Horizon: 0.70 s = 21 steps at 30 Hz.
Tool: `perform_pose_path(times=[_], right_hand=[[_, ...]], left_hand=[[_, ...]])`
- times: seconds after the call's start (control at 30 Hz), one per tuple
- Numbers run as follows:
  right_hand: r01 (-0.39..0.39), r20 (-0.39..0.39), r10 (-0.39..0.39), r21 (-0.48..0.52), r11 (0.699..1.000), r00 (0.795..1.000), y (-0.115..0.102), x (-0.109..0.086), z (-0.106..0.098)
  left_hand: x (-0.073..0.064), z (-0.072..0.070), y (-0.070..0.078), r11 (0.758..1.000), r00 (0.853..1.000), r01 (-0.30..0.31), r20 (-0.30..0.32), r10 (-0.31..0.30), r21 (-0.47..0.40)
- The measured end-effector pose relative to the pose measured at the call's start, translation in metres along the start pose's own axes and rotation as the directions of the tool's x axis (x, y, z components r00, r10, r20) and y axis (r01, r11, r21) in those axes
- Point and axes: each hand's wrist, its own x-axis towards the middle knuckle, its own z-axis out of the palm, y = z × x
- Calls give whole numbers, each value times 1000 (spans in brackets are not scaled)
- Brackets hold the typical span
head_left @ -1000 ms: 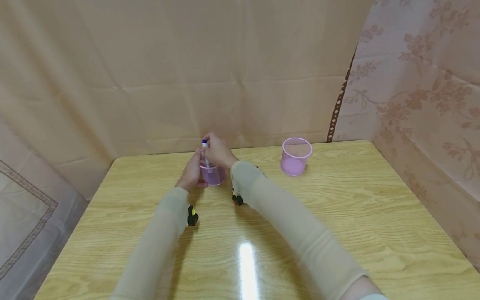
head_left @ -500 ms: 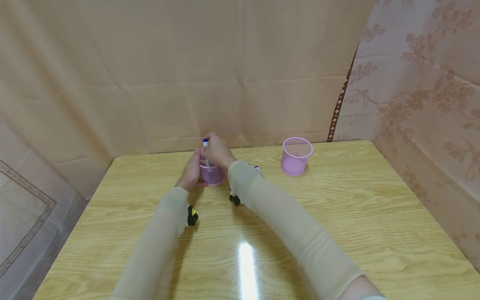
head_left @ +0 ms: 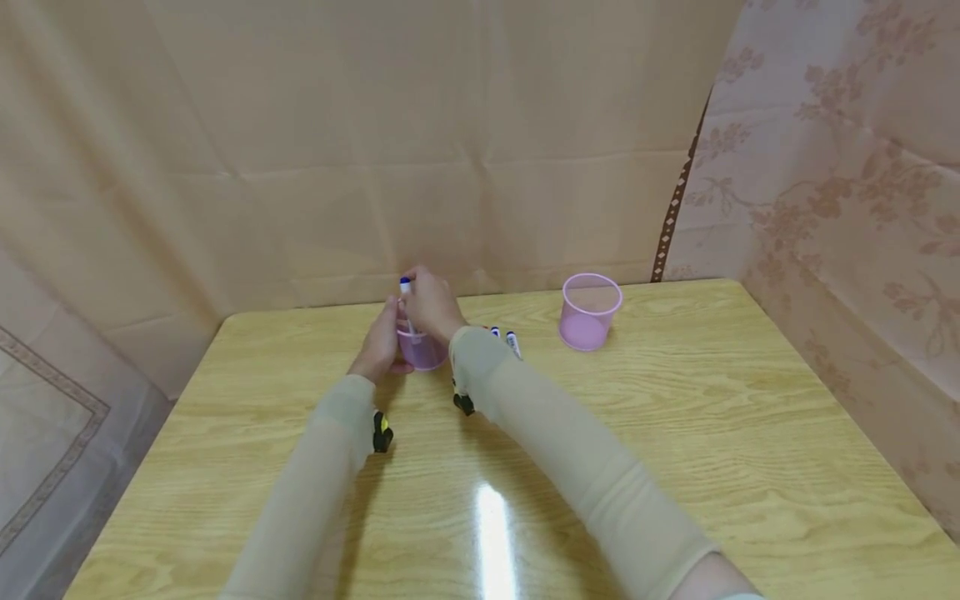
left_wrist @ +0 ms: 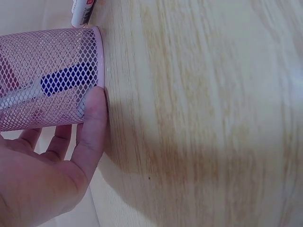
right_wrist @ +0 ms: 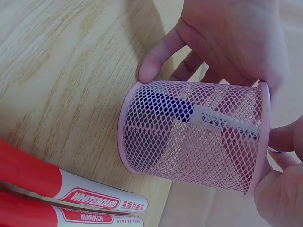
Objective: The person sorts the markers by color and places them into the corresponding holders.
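Observation:
A pink mesh pen cup [head_left: 422,350] stands upright at the back of the table, left of the middle. My left hand [head_left: 380,340] holds it from the left, thumb low near the base [left_wrist: 94,109]. Over the rim, my right hand [head_left: 435,304] pinches a whiteboard marker [head_left: 406,286] whose blue-topped end sticks up. Through the mesh in the right wrist view, the marker's blue cap [right_wrist: 165,105] is down near the cup's base and its white barrel leans toward the rim. The right fingertips [right_wrist: 277,189] are at the rim.
Two red-capped whiteboard markers [right_wrist: 90,194] lie beside the cup. Blue-ended markers [head_left: 513,343] lie on the table, partly behind my right sleeve. A second pink mesh cup [head_left: 587,329] stands farther right. A beige curtain [head_left: 337,167] hangs along the table's back edge.
My right hand and forearm have shifted slightly left, with the marker's top moving a little left. More markers show past the right sleeve. The left hand keeps its hold on the cup.

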Motion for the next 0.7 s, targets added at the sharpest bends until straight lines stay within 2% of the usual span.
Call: perform_pose_path(times=[0.37, 0.7], right_hand=[[52, -75, -55, -34, 998, 996, 4, -1, 3], [59, -92, -61, -30, 998, 994, 4, -3, 4]], left_hand=[[0, 2, 0, 1000, 1000, -15, -4, 15, 6], [2, 2, 0, 1000, 1000, 9, -12, -9, 2]])
